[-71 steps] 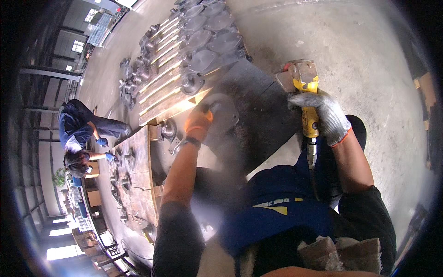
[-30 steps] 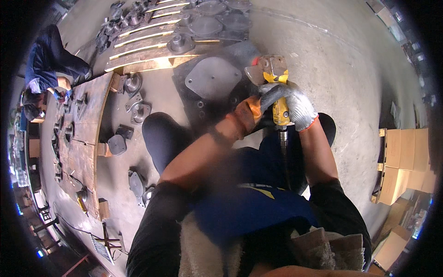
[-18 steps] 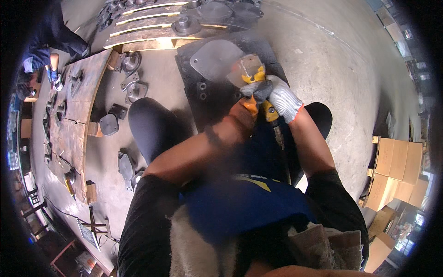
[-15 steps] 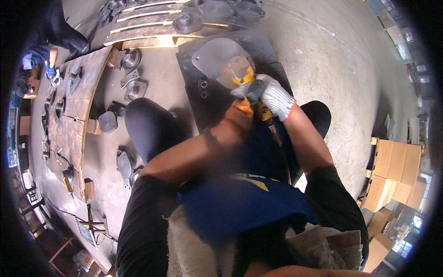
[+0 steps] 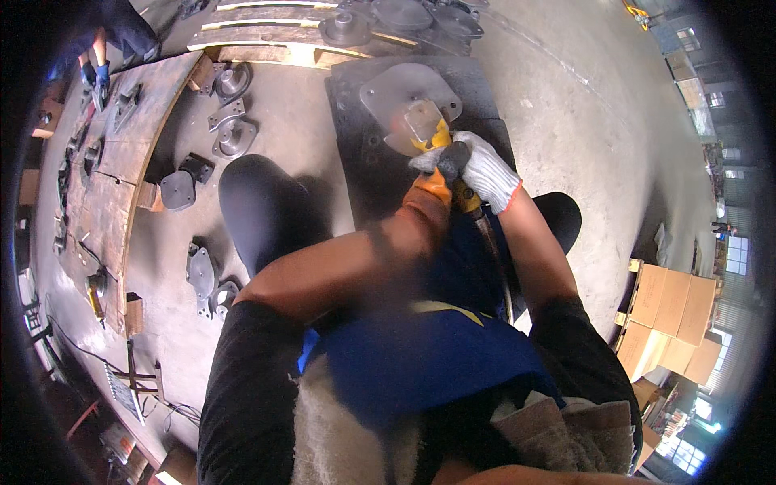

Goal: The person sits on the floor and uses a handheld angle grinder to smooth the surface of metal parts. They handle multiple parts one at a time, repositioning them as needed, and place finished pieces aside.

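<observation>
Both my hands are closed round a yellow-headed grinder (image 5: pixel 441 134). My left hand (image 5: pixel 434 187), in an orange glove, wraps its dark side handle (image 5: pixel 454 158). My right hand (image 5: pixel 488 173), in a white knit glove with an orange cuff, holds the body, and a hose (image 5: pixel 488 234) runs from it toward my lap. The grinder's head lies over the near part of a rounded grey metal plate (image 5: pixel 390 87) with holes near its edge. Haze blurs the contact between them. Under the plate is a dark bench (image 5: pixel 352 174) between my knees.
A wooden table (image 5: pixel 133 166) with metal parts stands at left, where a co-worker's gloved hands (image 5: pixel 99 81) work. Several flanged castings (image 5: pixel 234 139) lie on the floor beside it. A pallet (image 5: pixel 271 40) holding round parts lies ahead. Cardboard boxes (image 5: pixel 664 303) are stacked at right.
My view has shifted slightly. Against the plate, the grinder now sits a little farther left. My grip is the same. Two of the co-worker's gloved hands now show at the table.
</observation>
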Demonstrator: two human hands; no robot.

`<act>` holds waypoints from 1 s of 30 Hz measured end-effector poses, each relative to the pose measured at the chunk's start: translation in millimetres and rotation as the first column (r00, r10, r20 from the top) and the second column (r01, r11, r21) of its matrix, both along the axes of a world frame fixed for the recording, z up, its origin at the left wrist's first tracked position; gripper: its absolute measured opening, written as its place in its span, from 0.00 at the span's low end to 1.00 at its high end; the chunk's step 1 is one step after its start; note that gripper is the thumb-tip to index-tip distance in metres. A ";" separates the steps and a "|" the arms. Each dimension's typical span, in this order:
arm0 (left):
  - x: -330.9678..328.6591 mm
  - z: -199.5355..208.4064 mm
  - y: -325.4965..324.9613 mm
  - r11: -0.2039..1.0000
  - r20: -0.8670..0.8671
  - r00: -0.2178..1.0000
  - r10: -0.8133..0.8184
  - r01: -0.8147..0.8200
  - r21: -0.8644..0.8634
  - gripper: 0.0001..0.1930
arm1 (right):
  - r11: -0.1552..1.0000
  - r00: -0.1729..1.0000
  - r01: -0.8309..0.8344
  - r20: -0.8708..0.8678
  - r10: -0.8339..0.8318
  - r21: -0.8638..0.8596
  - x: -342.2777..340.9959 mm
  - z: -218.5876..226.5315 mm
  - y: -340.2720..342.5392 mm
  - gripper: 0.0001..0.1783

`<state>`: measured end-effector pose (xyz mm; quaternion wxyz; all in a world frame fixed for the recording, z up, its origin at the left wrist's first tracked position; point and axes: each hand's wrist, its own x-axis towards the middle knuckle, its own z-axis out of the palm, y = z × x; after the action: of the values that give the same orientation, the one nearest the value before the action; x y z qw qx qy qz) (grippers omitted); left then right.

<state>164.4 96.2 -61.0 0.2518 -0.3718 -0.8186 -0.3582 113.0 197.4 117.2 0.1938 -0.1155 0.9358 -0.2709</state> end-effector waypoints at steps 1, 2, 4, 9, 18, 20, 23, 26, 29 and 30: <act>0.7 10.8 0.9 0.996 0.111 0.993 -0.036 0.027 0.081 0.16 | 1.000 0.999 0.018 0.041 -0.018 -0.002 -2.2 -2.8 0.8 0.19; 0.0 22.7 2.3 0.985 0.214 0.973 -0.082 0.047 0.166 0.15 | 0.999 0.996 0.038 0.080 -0.038 -0.002 -4.5 -4.5 1.4 0.19; -1.7 37.6 6.9 0.942 0.402 0.896 -0.187 0.048 0.332 0.14 | 0.988 0.974 0.152 0.174 -0.148 -0.013 -4.4 -20.5 10.7 0.22; 0.9 -35.4 65.0 0.916 0.466 0.807 0.362 -0.216 -0.339 0.16 | 0.999 0.995 -0.013 0.099 0.008 0.050 -3.5 16.2 -24.1 0.19; -16.6 71.4 46.2 0.086 0.257 0.104 -0.961 -0.771 0.631 0.16 | 0.937 0.900 0.349 0.275 -0.338 0.007 -0.2 1.0 -18.0 0.24; -13.9 48.6 51.6 0.025 0.231 0.216 -0.949 -0.678 0.734 0.17 | 0.970 0.953 0.243 0.188 -0.239 0.002 2.5 15.5 -31.5 0.21; -20.1 35.2 24.9 0.991 0.675 0.737 -0.031 -0.063 0.114 0.19 | 0.960 0.947 0.242 0.250 -0.202 -0.141 -18.4 1.7 -29.6 0.22; -30.7 98.8 -36.6 0.898 0.033 0.998 0.055 -0.035 -0.439 0.17 | 0.948 0.968 0.252 0.059 -0.245 -0.194 -30.0 17.7 -39.5 0.25; -42.3 99.7 -21.3 0.855 0.290 0.941 0.176 0.000 -0.518 0.18 | 0.914 0.977 0.211 0.082 -0.195 -0.345 -38.2 -0.3 -19.4 0.24; -42.8 76.3 -6.4 0.864 0.297 0.925 0.238 -0.062 -0.499 0.18 | 0.917 0.962 0.266 0.139 -0.234 -0.298 -39.2 3.0 -25.6 0.23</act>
<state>121.6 89.8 15.3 0.0300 -0.2874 -0.9398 -0.1826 73.8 171.9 120.2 0.1837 -0.0105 0.8769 -0.4442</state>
